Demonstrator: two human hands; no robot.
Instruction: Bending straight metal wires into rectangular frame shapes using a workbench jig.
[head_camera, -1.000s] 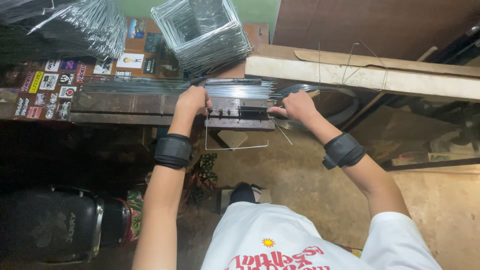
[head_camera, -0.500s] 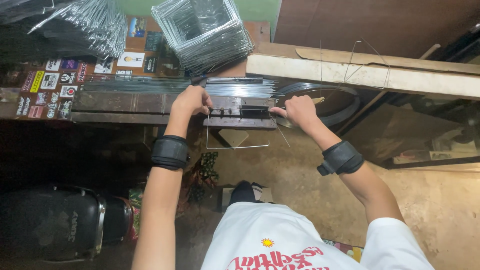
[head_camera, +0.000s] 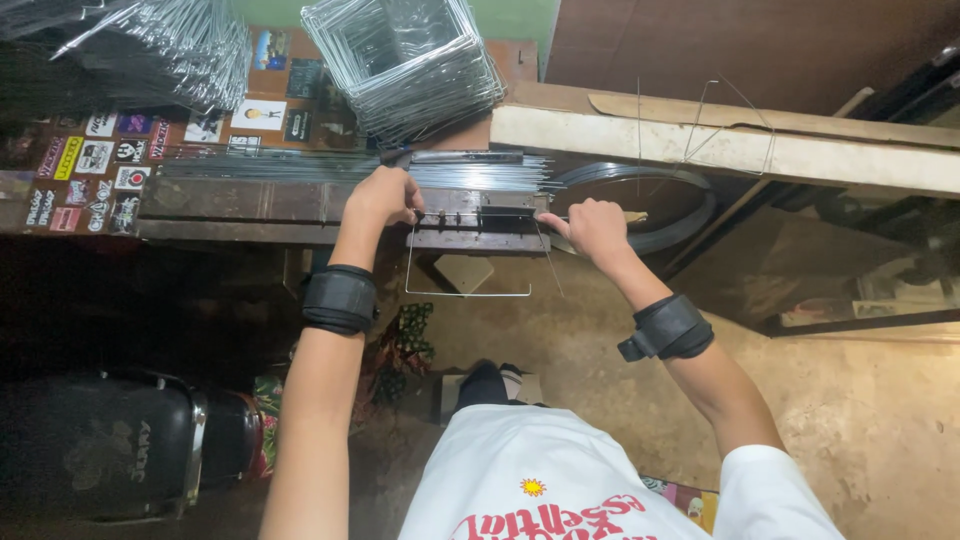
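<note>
the left hand is curled on the left end of a small metal bending jig at the edge of the workbench, fingers pinched at what looks like the upper left end of a thin wire frame; the exact contact is too small to make out. the right hand is closed at the jig's right end, gripping the wire there, though its fingertips are turned away and hidden. the wire frame hangs below the jig as an open three-sided rectangle, its top lost against the metal. just behind the jig lies a bundle of straight wires, its left end blurring into the bench. a stack of finished square frames sits at the top, cut off by the picture's edge, as is a heap of wire pieces at upper left. a dark coil of wire sits partly under a pale plank. both wrists wear black bands.
</note>
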